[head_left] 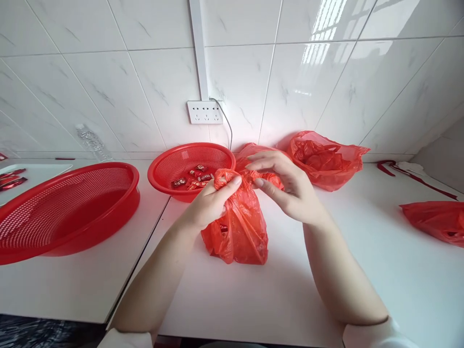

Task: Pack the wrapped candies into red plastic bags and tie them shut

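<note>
A red plastic bag [241, 229] stands on the white table in front of me, its top gathered. My left hand [213, 200] is closed around the bag's neck, thumb on top. Through the thin plastic a small dark-and-red wrapper shows low on the left side. My right hand [290, 186] hovers at the right of the neck, thumb and fingers apart; its thumb tip is close to the plastic, and I cannot tell if it touches. Just behind the left hand, a round red basket [155, 169] contains several wrapped sweets [197, 178].
A larger red basket [119, 212] stands left, near a white tray [54, 169] with red packets. Red bags [326, 162] lie by the wall, another [438, 220] at the right edge. A clear bottle [94, 142], a socket panel [205, 112] and a red strap [427, 183] are also there.
</note>
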`<action>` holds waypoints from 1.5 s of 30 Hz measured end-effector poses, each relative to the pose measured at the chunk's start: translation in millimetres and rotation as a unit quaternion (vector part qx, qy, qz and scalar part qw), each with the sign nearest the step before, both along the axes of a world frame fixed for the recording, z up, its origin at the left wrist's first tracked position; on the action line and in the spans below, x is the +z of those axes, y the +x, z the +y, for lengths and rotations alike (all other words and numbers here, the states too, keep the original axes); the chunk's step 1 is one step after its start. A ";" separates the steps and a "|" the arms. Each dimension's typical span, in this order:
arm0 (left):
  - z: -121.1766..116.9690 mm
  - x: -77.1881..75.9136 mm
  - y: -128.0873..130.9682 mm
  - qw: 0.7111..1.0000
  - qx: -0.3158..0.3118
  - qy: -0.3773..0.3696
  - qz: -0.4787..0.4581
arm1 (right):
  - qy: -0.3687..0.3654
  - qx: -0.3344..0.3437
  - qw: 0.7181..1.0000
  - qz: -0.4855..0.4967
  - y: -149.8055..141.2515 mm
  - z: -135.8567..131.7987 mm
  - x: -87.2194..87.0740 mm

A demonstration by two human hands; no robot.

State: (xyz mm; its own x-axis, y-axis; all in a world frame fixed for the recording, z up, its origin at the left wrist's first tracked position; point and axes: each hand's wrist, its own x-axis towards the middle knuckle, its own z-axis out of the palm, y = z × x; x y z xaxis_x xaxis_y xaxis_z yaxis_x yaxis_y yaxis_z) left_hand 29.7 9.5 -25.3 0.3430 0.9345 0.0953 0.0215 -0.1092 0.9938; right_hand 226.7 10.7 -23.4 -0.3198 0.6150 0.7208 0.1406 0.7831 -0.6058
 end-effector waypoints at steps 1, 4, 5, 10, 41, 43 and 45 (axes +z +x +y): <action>0.1 0.2 -1.7 1.000 0.007 -0.017 0.011 | -0.036 0.015 0.999 0.001 1.9 4.3 -2.2; -1.2 0.9 -4.3 0.997 -0.015 -0.056 0.041 | -0.127 0.099 0.987 0.014 2.6 12.5 -8.6; -1.4 1.2 -4.8 0.996 -0.024 -0.071 0.042 | -0.145 0.121 0.982 0.023 1.9 13.6 -10.0; 8.2 4.0 -13.5 0.980 -0.074 -0.185 -0.026 | -0.155 0.123 0.980 0.030 4.0 12.7 -9.9; 25.5 -13.7 -15.5 0.931 -0.023 0.351 0.093 | -0.203 0.077 0.969 0.115 -6.8 38.5 -31.7; 23.0 -12.3 -20.9 0.947 -0.025 0.311 0.077 | -0.213 0.035 0.968 0.132 -0.5 36.8 -28.4; 22.1 -11.8 -24.5 0.961 -0.035 0.268 0.056 | -0.261 0.025 0.956 0.129 3.1 34.8 -27.5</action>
